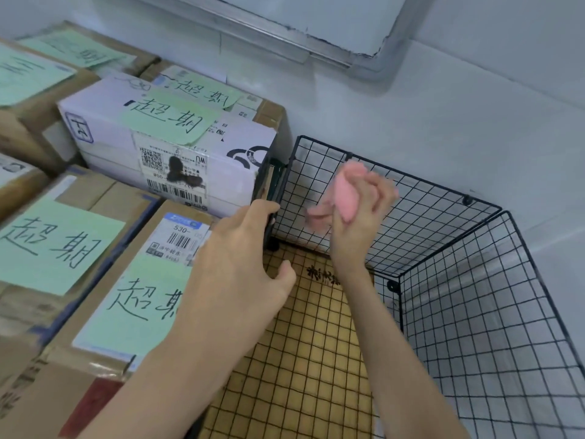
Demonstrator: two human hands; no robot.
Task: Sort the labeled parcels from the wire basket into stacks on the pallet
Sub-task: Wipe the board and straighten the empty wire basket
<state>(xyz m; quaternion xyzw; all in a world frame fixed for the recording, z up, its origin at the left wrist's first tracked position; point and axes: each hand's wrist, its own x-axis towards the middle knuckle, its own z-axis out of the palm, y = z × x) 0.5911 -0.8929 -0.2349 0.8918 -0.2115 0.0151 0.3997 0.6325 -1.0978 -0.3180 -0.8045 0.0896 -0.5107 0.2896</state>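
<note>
- Head view: your right hand (357, 223) is curled round a soft pink item (343, 188), held inside the wire basket (443, 248) above its floor. The item is blurred, so I cannot tell whether it carries a label.
- Your left hand (240, 258) hooks its fingers over the basket's left edge, thumb apart. That hold probably steadies the light frame while you lift.
- Bring the pink item straight up over the rim, since the wires could snag it.
- Nothing else shows in the basket but its tan liner (300, 343).
- Just left, the white parcel (164, 147) and the brown parcel (126, 296) stand stacked beside the basket. The pallet beneath is hidden. Lay anything soft on top.
</note>
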